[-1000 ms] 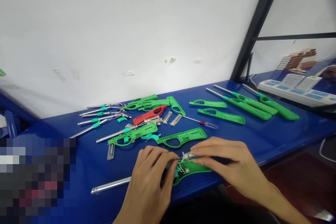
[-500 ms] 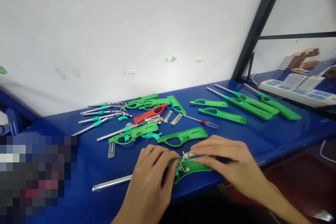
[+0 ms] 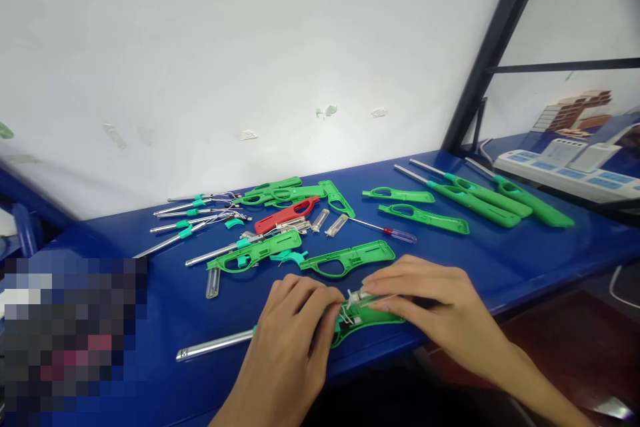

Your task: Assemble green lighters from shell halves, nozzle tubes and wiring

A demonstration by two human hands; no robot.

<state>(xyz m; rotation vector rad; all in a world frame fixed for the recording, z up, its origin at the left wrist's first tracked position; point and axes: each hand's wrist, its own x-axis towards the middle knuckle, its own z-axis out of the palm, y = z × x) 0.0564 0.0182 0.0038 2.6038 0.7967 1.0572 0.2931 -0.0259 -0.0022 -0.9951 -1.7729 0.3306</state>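
Observation:
At the table's front edge lies an opened gas lighter, its green half shell (image 3: 373,325) facing up and its metal barrel (image 3: 215,345) pointing left. My left hand (image 3: 295,333) is closed over the middle of this lighter, covering the trigger area. Its thumb and forefinger come together beside thin white wires (image 3: 344,312). My right hand (image 3: 435,293) pinches a clear fuel tank (image 3: 364,297) between thumb and fingers, just above the shell's wide end. The tank's nozzle end points left, close to my left fingertips. My right fingers hide the tank's far end.
Behind my hands lie loose green shells (image 3: 350,259), a red shell (image 3: 286,215), clear tanks (image 3: 213,282) and barrels with wires (image 3: 183,232). A screwdriver (image 3: 400,235) rests mid-table. Closed green lighters (image 3: 473,203) lie right, near a power strip (image 3: 565,170). A wall (image 3: 240,67) rises behind.
Both hands stay nearly in place. The white wires beside my left fingertips have shifted slightly, and the half shell's lower edge sits a touch higher. My right hand still holds the fuel tank.

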